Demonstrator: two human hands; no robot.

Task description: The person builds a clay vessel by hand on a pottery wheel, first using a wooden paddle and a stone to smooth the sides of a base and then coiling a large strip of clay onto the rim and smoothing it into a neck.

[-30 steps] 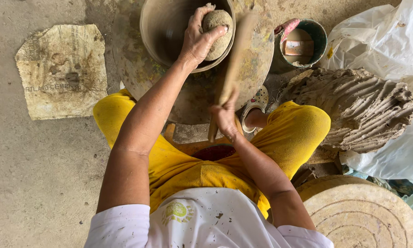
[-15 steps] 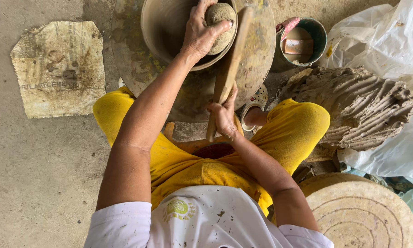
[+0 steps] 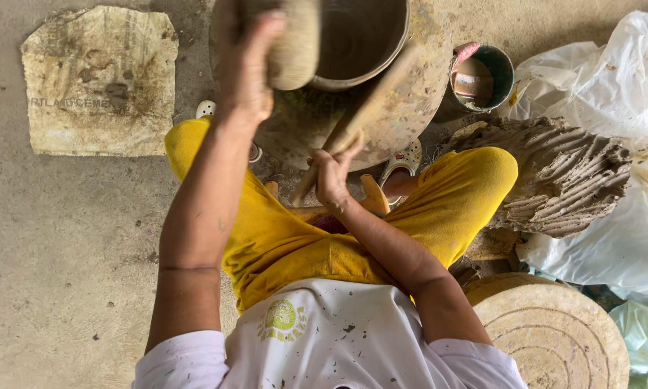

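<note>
Left hand point(image 3: 248, 68) lifted, gripping clay lump point(image 3: 295, 39) over pot point(image 3: 360, 39), right hand point(image 3: 334, 176) clasping wooden paddle point(image 3: 356, 119), bucket point(image 3: 482, 75) beside

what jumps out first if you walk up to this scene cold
The left hand, raised at the top centre, grips a rounded clay-coated lump beside the clay pot. Below it the right hand holds a wooden paddle against the pot's side. A ridged heap of grey clay sits at the right.
</note>
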